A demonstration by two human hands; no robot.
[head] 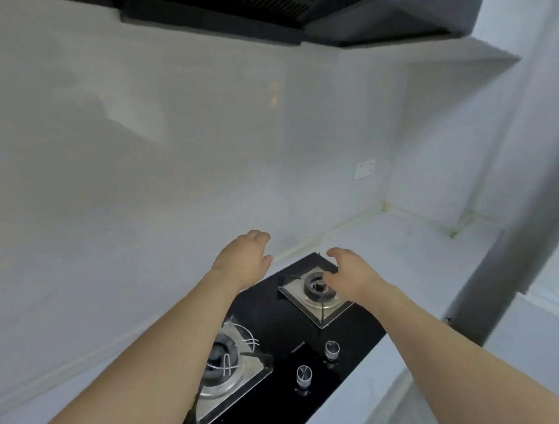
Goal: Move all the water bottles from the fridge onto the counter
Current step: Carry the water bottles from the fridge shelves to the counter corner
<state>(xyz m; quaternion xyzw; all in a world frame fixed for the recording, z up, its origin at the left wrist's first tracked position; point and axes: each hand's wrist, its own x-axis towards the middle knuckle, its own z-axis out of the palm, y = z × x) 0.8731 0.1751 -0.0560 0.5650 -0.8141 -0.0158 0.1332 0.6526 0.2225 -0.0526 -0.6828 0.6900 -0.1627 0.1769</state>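
Both my arms reach forward over a black gas hob set into a white counter. My left hand hovers above the hob's far left edge, fingers loosely curled, holding nothing. My right hand hangs over the far burner, fingers relaxed and empty. No water bottle and no fridge appear in the view.
A near burner and two metal knobs sit on the hob. A dark extractor hood hangs overhead. A wall socket is on the white back wall. A grey pillar edge stands at the right.
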